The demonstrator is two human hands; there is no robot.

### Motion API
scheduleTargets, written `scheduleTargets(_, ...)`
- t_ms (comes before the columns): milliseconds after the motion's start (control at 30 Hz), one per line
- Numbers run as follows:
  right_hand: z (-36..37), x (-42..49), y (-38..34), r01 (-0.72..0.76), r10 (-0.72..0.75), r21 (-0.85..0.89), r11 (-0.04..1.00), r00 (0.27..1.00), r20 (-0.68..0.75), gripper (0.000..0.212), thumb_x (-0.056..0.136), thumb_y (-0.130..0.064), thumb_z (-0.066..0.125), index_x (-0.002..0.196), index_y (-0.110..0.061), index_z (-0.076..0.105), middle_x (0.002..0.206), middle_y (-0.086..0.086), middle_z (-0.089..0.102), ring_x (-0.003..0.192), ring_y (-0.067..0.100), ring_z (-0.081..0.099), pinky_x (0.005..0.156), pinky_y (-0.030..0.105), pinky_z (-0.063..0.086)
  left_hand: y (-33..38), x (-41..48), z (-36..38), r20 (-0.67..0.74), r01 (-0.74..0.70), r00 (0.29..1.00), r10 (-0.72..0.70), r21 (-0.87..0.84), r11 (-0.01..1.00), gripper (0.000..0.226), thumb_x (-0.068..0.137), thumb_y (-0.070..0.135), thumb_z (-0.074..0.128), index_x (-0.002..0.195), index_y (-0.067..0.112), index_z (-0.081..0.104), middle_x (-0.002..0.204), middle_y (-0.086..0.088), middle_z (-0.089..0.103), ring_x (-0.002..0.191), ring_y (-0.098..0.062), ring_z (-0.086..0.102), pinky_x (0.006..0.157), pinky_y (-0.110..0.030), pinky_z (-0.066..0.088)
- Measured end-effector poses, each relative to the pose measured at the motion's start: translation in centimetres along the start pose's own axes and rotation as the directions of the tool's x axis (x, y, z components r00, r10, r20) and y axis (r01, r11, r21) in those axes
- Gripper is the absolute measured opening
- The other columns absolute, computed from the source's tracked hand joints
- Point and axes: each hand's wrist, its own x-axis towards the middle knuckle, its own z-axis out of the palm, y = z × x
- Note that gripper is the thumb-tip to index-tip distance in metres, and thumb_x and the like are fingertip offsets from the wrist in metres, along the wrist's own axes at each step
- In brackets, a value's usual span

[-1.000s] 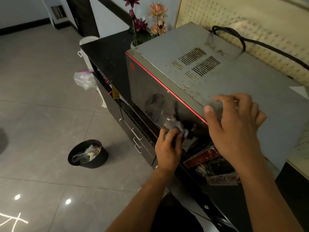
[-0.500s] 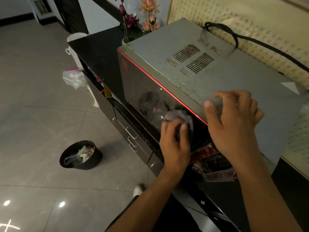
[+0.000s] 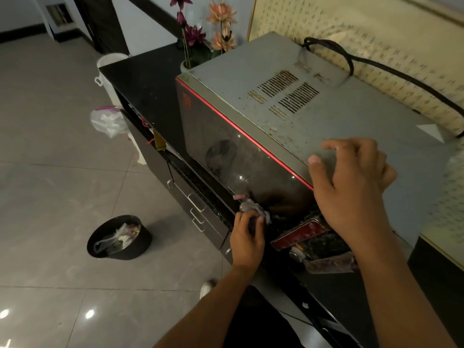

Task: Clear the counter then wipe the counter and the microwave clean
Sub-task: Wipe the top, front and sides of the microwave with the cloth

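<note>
Two hands wipe a grimy grey metal microwave (image 3: 351,116).
Left hand (image 3: 247,237) grips purplish rag (image 3: 252,208); right hand (image 3: 351,187) rests empty on top; black counter (image 3: 150,79) uncleared.

On long black glossy counter (image 3: 145,79), 1 o'clock: grey metal box microwave (image 3: 351,121). Behind its far end, 12 o'clock: pink and purple artificial flowers (image 3: 200,38). On its top rear, 2 o'clock: thick black power cable (image 3: 376,67). On pale tiled floor (image 3: 50,177), 8 o'clock: round black waste bin (image 3: 140,244); 10 o'clock: white plastic bag (image 3: 108,121). Against microwave front, low: crumpled greyish cloth (image 3: 253,209) in left hand (image 3: 247,241). On top front edge: right hand (image 3: 351,189).
</note>
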Motion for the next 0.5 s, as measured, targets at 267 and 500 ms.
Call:
scheduleTargets(267,0.1,0.0,0.0,0.008,-0.007,-0.054,0.999,1.0,0.023,0.031,0.097,-0.043,0.051,0.12,-0.023,0.058,0.128,0.007,0.044,0.123,0.026,0.037,0.105,0.047,0.024,1.6,-0.1,-0.2,0.003,0.134,0.991,-0.134,-0.042,0.99,0.003,0.099,0.022,0.063,0.102,0.024,0.063,0.102,0.005,0.06,0.09,-0.002,0.059,0.073,-0.012,0.045)
scheduleTargets(500,0.0,-0.1,0.2,0.007,-0.007,0.002,1.0,1.0,-0.001,0.031,0.097,-0.042,0.053,0.121,-0.022,0.057,0.128,0.007,0.046,0.123,0.027,0.038,0.102,0.045,0.024,10.6,1.8,-1.2,-0.109,-0.416,0.909,0.403,-0.159,0.895,0.011,0.096,0.013,0.065,0.1,0.004,0.07,0.099,-0.011,0.058,0.093,-0.009,0.055,0.08,-0.021,0.046)
